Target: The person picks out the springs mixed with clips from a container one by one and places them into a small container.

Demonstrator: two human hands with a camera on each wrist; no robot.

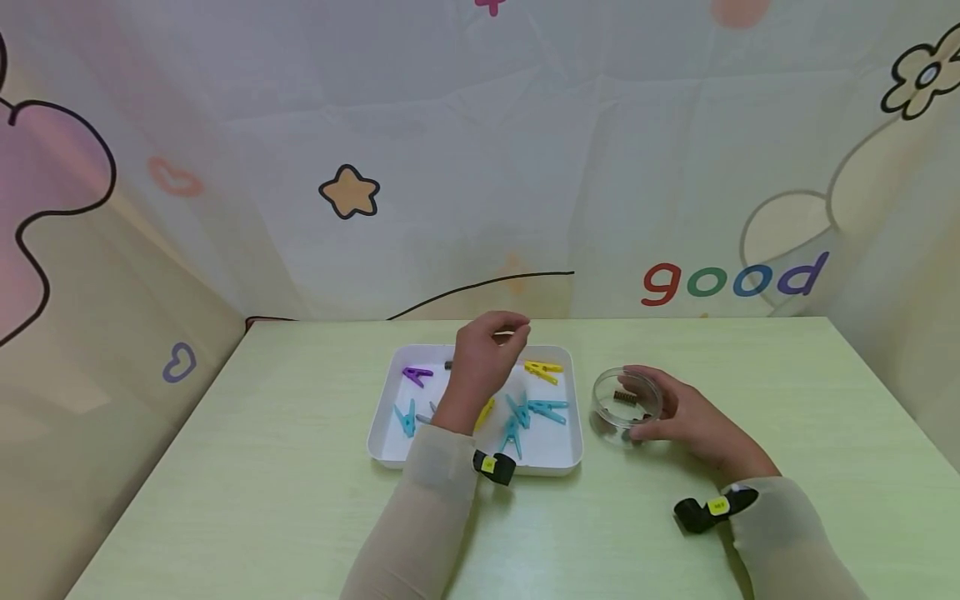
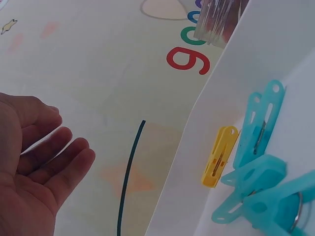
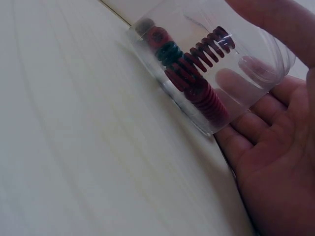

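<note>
My left hand (image 1: 483,354) hangs over the white tray (image 1: 381,437), its fingers bent loosely. In the left wrist view nothing shows between the fingers and thumb. Beneath and around it in the tray lie several clothespins: a purple clothespin (image 1: 417,375), yellow ones (image 1: 543,371) and light blue ones (image 1: 549,408). My right hand (image 1: 686,412) grips a round clear jar (image 1: 600,408) from its right side, thumb and fingers around the wall. Inside the jar, several red springs (image 3: 209,101) and a green spring (image 3: 169,53) show through the wall.
The light wooden table (image 1: 262,500) extends around the tray and jar. A printed cloth (image 1: 487,208) hangs behind the table's back edge. A small dark piece (image 1: 448,365) shows in the tray beside the left hand, which partly hides the tray.
</note>
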